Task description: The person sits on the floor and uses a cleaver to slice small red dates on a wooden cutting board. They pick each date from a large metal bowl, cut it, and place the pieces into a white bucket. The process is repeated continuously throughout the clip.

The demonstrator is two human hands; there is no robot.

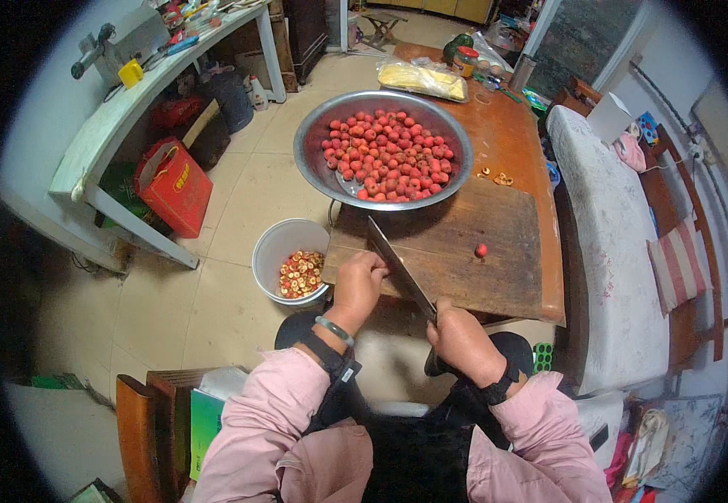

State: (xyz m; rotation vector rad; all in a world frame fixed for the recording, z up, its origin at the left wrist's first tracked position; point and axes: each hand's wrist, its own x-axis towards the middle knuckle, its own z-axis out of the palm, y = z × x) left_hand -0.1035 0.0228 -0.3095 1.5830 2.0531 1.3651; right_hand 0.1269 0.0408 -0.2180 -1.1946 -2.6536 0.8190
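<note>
My right hand grips the handle of a large kitchen knife, its blade slanting up and left over the near part of a wooden cutting board. Beside the blade, on its left, my left hand has its fingers bent together at the board's edge; whether anything is between them is hidden. One whole red fruit, like a hawthorn berry, lies on the right of the board. A wide metal basin full of such red fruits stands at the board's far end. Left of the board, a white bucket holds cut fruit pieces.
Small fruit scraps lie on the orange-brown table past the board. Farther back are a plastic-wrapped yellow package, a red-lidded jar and a metal flask. A covered bench stands at right, a red bag at left.
</note>
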